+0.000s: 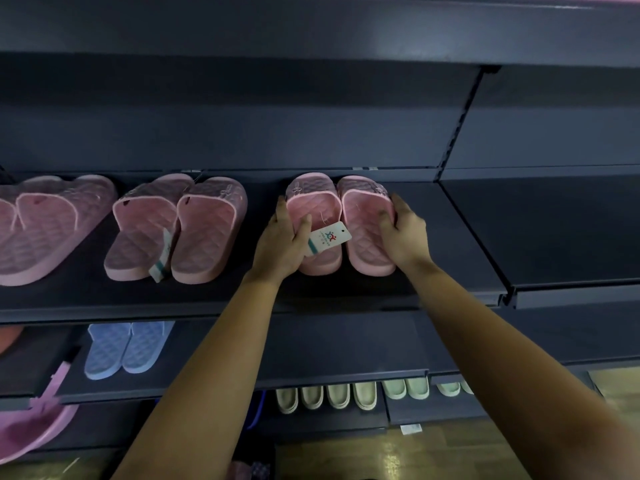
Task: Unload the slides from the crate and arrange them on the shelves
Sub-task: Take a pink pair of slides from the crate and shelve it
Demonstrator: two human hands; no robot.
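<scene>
A pair of pink quilted slides rests on the dark shelf (460, 237). My left hand (282, 244) grips the left slide (317, 209) at its outer edge, thumb on the footbed. My right hand (403, 233) grips the right slide (365, 220) from its right side, fingers curled over the footbed. A white paper tag (329, 239) lies between the two slides. Two more pink pairs lie to the left on the same shelf, one in the middle (176, 226) and one at the far left (45, 223). The crate is out of sight.
The shelf below holds a blue pair (121, 348). Lower down stand several pale green and cream slides (346, 393). A pink plastic basin (31, 431) sits at the lower left. Bare shelf runs to the right of my hands, and a slotted upright (457, 119) divides the bays.
</scene>
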